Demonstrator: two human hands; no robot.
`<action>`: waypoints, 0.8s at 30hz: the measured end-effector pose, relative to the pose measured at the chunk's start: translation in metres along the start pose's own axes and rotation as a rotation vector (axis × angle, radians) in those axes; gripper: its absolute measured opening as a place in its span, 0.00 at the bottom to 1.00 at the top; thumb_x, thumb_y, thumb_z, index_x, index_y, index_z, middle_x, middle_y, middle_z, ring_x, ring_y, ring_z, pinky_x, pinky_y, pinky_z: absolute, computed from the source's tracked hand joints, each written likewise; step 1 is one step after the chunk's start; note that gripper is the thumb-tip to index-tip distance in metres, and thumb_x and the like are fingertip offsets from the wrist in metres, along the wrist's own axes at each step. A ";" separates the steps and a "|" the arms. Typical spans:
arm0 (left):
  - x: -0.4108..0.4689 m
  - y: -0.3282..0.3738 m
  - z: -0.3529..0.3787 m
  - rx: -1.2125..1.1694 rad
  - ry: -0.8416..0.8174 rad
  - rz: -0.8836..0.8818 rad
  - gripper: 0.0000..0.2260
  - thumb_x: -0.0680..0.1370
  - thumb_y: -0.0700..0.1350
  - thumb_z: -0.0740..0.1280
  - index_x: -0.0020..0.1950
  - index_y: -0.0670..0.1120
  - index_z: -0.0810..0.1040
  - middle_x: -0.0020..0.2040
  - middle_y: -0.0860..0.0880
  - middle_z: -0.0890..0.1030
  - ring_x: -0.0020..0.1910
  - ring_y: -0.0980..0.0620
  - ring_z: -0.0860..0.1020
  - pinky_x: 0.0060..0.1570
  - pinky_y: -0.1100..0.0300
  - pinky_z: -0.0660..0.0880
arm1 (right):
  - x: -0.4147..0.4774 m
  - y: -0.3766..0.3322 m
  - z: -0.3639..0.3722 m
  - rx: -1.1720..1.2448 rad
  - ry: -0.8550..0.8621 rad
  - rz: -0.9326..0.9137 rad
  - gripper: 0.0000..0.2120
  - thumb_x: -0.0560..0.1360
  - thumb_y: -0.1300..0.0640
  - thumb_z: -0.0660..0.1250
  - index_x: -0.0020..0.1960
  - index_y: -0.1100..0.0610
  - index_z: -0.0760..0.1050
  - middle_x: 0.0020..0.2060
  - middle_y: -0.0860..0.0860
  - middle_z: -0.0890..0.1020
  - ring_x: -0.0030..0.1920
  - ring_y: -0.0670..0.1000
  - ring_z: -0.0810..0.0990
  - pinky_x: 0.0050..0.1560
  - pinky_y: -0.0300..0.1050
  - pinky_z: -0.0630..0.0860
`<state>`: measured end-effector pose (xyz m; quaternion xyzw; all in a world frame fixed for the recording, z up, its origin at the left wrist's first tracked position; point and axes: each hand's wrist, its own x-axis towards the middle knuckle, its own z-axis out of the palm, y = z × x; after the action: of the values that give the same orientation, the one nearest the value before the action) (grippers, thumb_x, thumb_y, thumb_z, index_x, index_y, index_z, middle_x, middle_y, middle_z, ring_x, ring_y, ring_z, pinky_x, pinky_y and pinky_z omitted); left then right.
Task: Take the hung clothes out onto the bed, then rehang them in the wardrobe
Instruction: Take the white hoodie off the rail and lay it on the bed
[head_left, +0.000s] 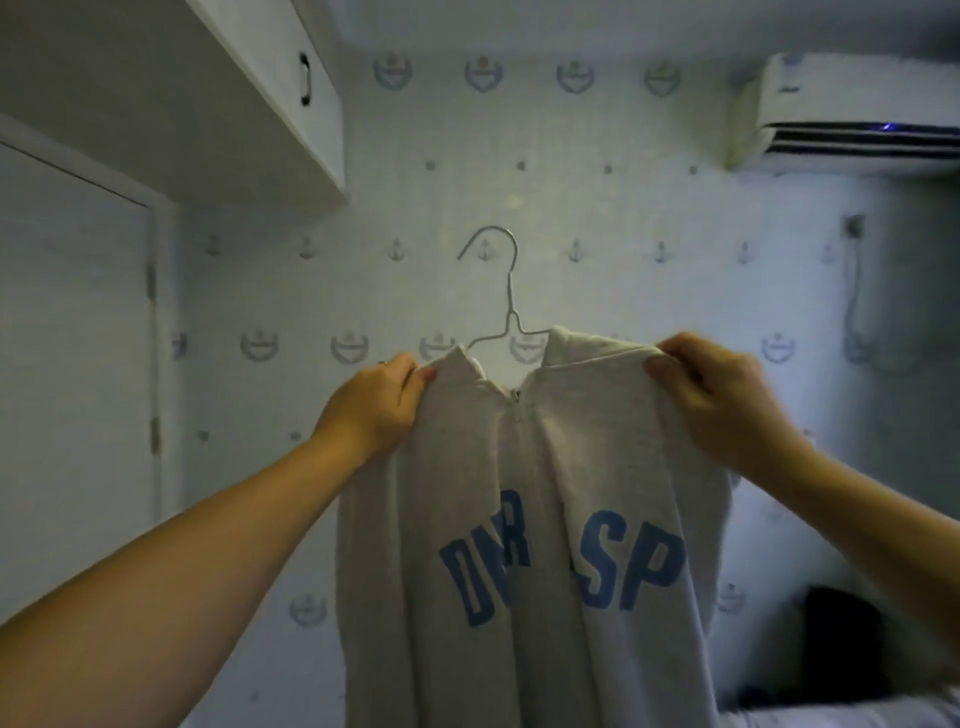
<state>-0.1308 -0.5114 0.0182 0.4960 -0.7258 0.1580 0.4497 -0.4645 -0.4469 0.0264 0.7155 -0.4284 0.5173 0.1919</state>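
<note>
A light grey zip-up sweatshirt (524, 519) with blue letters hangs in front of me, held up at chest height. A thin metal wire hanger (506, 291) sits inside its neck, hook pointing up and free in the air. My left hand (382, 402) grips the sweatshirt's left shoulder beside the collar. My right hand (717, 397) grips the right shoulder, fingers curled over the fabric edge. The hanger's arms are hidden under the cloth, and the zip is open at the top.
A white wardrobe door (72, 338) stands at the left under a white overhead cabinet (208, 98). An air conditioner (852, 114) is mounted high on the right of the patterned wall. A dark object (841, 634) lies low at the right by a pale bed edge (857, 714).
</note>
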 end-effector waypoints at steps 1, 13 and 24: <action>0.003 0.004 0.026 -0.038 -0.033 0.011 0.16 0.84 0.53 0.57 0.41 0.45 0.69 0.40 0.38 0.79 0.39 0.37 0.76 0.34 0.51 0.65 | -0.011 0.017 -0.001 -0.048 -0.005 0.014 0.07 0.80 0.52 0.63 0.50 0.53 0.78 0.38 0.52 0.81 0.38 0.56 0.79 0.39 0.50 0.75; 0.021 0.030 0.318 -0.364 -0.328 0.290 0.14 0.84 0.52 0.58 0.41 0.46 0.68 0.37 0.48 0.72 0.34 0.46 0.70 0.32 0.54 0.60 | -0.131 0.164 0.021 -0.490 -0.205 0.352 0.20 0.79 0.36 0.52 0.54 0.47 0.75 0.40 0.46 0.83 0.37 0.51 0.82 0.39 0.50 0.79; -0.006 0.073 0.500 -0.507 -0.495 0.542 0.23 0.82 0.60 0.51 0.42 0.43 0.71 0.39 0.40 0.78 0.36 0.42 0.73 0.33 0.53 0.65 | -0.245 0.227 0.053 -0.553 -0.285 0.773 0.12 0.81 0.45 0.59 0.55 0.49 0.77 0.41 0.47 0.81 0.40 0.48 0.78 0.44 0.47 0.75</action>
<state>-0.4407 -0.8124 -0.2434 0.1846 -0.9312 -0.0361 0.3122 -0.6421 -0.5099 -0.2543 0.4903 -0.8055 0.3147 0.1082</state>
